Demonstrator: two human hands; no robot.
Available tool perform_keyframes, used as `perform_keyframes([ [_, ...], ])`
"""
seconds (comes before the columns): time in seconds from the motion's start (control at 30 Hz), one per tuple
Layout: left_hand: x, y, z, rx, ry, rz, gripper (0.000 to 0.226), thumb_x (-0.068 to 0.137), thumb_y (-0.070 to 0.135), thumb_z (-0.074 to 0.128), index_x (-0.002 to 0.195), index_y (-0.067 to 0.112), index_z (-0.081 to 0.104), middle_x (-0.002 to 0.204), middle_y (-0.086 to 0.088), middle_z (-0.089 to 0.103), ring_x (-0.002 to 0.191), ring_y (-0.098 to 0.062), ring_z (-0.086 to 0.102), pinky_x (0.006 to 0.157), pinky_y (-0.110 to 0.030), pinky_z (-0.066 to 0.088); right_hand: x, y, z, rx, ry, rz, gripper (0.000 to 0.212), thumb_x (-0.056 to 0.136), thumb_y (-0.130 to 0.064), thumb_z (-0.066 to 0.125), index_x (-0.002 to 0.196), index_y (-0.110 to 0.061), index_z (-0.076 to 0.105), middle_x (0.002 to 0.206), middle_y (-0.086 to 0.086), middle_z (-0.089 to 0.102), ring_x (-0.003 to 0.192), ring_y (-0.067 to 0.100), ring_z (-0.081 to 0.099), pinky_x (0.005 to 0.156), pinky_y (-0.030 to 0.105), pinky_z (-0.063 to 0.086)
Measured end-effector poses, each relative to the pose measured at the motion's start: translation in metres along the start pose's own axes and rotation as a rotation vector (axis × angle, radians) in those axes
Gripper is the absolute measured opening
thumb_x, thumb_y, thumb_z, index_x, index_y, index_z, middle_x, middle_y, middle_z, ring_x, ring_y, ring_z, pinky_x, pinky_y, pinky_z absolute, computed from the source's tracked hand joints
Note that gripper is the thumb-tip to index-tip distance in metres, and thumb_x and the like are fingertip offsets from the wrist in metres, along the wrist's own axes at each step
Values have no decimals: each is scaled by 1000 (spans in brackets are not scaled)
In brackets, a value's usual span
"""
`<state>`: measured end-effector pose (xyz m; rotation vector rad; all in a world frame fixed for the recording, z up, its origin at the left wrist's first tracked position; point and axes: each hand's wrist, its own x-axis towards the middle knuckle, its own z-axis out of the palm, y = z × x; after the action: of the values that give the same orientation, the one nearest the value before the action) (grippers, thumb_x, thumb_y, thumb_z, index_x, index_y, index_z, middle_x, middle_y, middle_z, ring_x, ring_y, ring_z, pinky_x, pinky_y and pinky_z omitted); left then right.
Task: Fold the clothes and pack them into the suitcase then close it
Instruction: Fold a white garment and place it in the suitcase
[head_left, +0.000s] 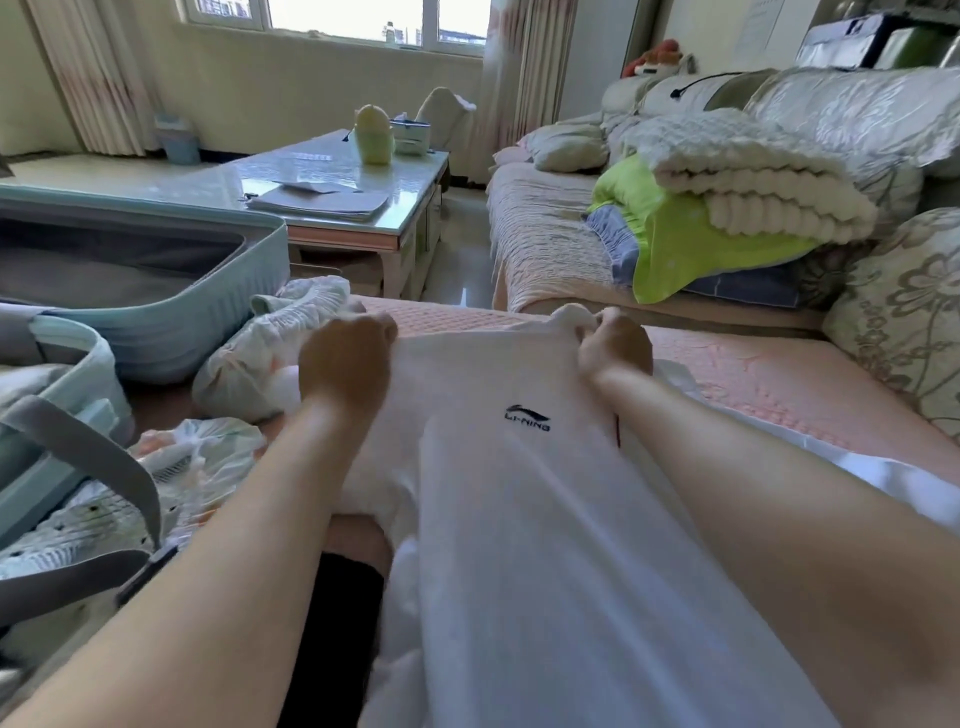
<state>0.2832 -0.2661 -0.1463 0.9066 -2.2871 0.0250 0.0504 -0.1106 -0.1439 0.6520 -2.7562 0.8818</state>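
Observation:
A white T-shirt (519, 493) with a small dark logo lies stretched from my lap across the pink sofa seat. My left hand (345, 358) grips its far left shoulder edge with curled fingers. My right hand (613, 345) pinches the far right shoulder beside the collar. A pale blue suitcase (171, 332) stands open at the left, with grey lining and some patterned clothes (104, 519) in its near half under a grey strap. More crumpled light clothes (249, 358) lie between the suitcase and my left hand.
A glass-topped coffee table (332, 171) with papers and a yellow-green item stands behind the suitcase. A sofa (545, 239) at the right carries a folded white blanket (753, 176), lime-green and blue fabric, and cushions. A floral cushion (904, 322) sits at the far right.

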Motion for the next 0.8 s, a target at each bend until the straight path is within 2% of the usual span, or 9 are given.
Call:
perform_keyframes([
  [0.07, 5, -8, 9, 96, -25, -67, 24, 97, 10, 50, 95, 12, 75, 102, -14, 65, 91, -36, 63, 74, -41, 49, 1, -5, 11, 45, -83, -42, 26, 99, -27, 53, 118, -13, 62, 122, 16, 65, 114, 33, 60, 91, 34, 45],
  [0.2, -8, -3, 28, 281, -464, -252, 35, 96, 12, 44, 125, 13, 63, 134, -15, 52, 127, -33, 44, 106, -42, 35, -17, 1, 28, 33, -344, -194, 43, 95, -17, 57, 138, -15, 53, 142, 13, 50, 127, 30, 51, 103, 30, 39],
  [0.33, -3, 30, 14, 220, -392, -164, 48, 89, 3, 47, 134, 17, 55, 140, -16, 45, 134, -36, 35, 110, -47, 32, -26, 29, -1, 185, -169, -338, 41, 89, 1, 52, 126, -12, 64, 127, 11, 61, 110, 26, 61, 93, 24, 40],
  [0.47, -7, 98, 0, -118, -373, 6, 47, 94, 4, 45, 135, 26, 54, 138, -5, 52, 124, -30, 49, 99, -39, 40, -32, 84, -48, 252, 27, -341, 39, 84, 10, 47, 109, -11, 70, 111, 10, 64, 92, 24, 64, 80, 20, 40],
  [0.57, -22, 162, 6, -254, -447, 200, 37, 100, 16, 49, 134, 26, 57, 139, -3, 53, 125, -29, 49, 101, -36, 41, -40, 130, -85, 290, 127, -292, 39, 83, 5, 45, 109, -10, 69, 113, 8, 61, 92, 20, 62, 82, 26, 45],
  [0.63, -30, 205, 15, -295, -471, 345, 36, 100, 22, 51, 135, 26, 56, 139, -4, 55, 126, -27, 48, 104, -35, 39, -44, 161, -108, 306, 180, -235, 41, 83, 4, 44, 113, -11, 67, 119, 9, 60, 102, 25, 61, 88, 30, 46],
  [0.67, -33, 224, 19, -329, -487, 399, 37, 100, 24, 50, 137, 27, 55, 140, -4, 54, 127, -26, 47, 105, -36, 38, -44, 176, -118, 232, 176, -206, 41, 85, 3, 46, 117, -13, 65, 124, 9, 60, 109, 28, 59, 91, 33, 45],
  [0.73, -40, 256, 30, -331, -573, 477, 43, 101, 30, 48, 144, 33, 46, 151, 0, 43, 137, -24, 39, 109, -40, 37, -43, 206, -136, -147, 65, -119, 40, 91, -15, 51, 130, -19, 58, 135, 5, 57, 121, 29, 52, 99, 39, 39],
  [0.8, -47, 277, 45, -76, -652, 548, 52, 102, 39, 44, 152, 38, 31, 162, 4, 23, 147, -22, 24, 112, -46, 31, -43, 229, -150, -450, -141, 45, 47, 93, -40, 47, 137, -24, 51, 139, 4, 53, 127, 28, 45, 105, 43, 32],
])
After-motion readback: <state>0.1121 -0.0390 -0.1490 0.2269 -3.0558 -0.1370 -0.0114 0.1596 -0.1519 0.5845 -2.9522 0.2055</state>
